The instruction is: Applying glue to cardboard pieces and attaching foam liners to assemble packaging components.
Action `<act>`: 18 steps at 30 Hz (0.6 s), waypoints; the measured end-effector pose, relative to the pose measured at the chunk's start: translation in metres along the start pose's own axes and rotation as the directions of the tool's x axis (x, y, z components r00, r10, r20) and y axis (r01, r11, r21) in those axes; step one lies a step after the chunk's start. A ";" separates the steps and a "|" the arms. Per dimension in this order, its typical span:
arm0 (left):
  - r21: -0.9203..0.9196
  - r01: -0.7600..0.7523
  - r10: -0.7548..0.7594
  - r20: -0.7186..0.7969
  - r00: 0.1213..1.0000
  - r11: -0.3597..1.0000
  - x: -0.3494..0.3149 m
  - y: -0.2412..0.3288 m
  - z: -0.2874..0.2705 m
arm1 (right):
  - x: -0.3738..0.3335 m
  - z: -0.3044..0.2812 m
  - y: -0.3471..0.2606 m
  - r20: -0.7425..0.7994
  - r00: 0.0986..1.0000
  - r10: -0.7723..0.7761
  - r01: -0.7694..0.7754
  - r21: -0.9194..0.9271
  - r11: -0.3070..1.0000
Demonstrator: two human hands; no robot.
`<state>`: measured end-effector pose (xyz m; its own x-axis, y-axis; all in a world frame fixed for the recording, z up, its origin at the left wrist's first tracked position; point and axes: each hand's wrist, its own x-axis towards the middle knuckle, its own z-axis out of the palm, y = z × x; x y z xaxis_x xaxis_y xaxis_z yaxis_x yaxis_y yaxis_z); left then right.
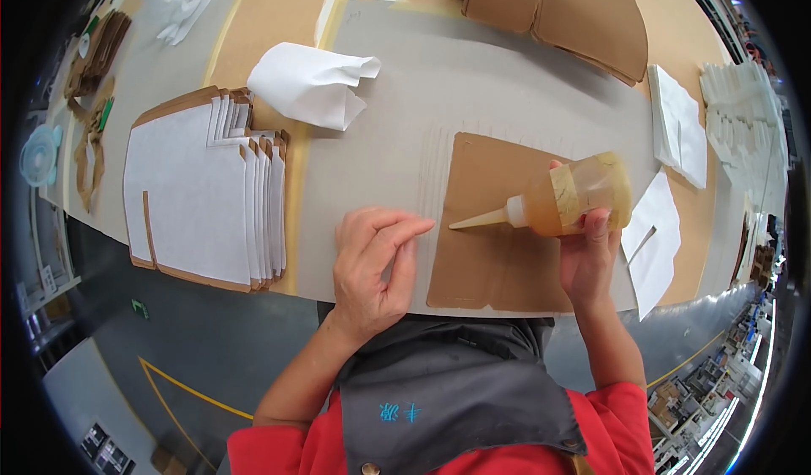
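Observation:
My right hand (589, 260) is wrapped round a squeeze bottle (604, 190) of amber liquid, which looks like glue. The bottle lies tilted almost on its side, its pale pointed nozzle (481, 219) aimed left over a brown sheet (494, 272) at the table's near edge. Whether the tip touches the sheet I cannot tell. Just left of that sheet is my left hand (376, 260), fingers stretched to the right, thumb apart, with nothing in it. Its fingertips come close to the sheet's left edge.
A stack of white-faced brown pieces (190, 192) lies at left, with crumpled white material (308, 82) beyond it. Brown sheets (549, 15) are piled at the far side. White folded pieces (678, 124) and a slit white piece (655, 243) lie at right.

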<state>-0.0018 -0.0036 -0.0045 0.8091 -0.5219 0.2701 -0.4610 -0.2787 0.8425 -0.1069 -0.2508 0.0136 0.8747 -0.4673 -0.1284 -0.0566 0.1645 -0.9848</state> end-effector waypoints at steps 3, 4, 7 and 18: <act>-0.005 -0.020 0.020 -0.013 1.000 1.000 -0.001 -0.002 0.001 | -0.015 0.009 0.001 -0.069 0.997 0.033 -0.028 0.075 0.997; -0.004 -0.019 0.019 -0.011 1.000 1.000 -0.001 -0.003 0.001 | -0.019 0.011 0.001 -0.069 0.997 0.035 -0.030 0.077 0.997; 0.007 -0.026 0.026 -0.019 0.999 1.000 -0.002 -0.004 0.000 | -0.033 0.013 0.003 -0.048 0.998 0.043 -0.038 0.092 0.995; 0.091 -0.084 0.085 -0.012 0.996 0.992 0.001 -0.001 0.007 | -0.053 -0.040 -0.018 0.265 0.936 0.233 -0.347 0.811 0.471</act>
<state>-0.0031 -0.0097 -0.0089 0.7713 -0.5338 0.3466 -0.5582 -0.3059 0.7712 -0.1717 -0.2639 0.0338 0.9330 -0.1686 -0.3181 0.0600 0.9440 -0.3243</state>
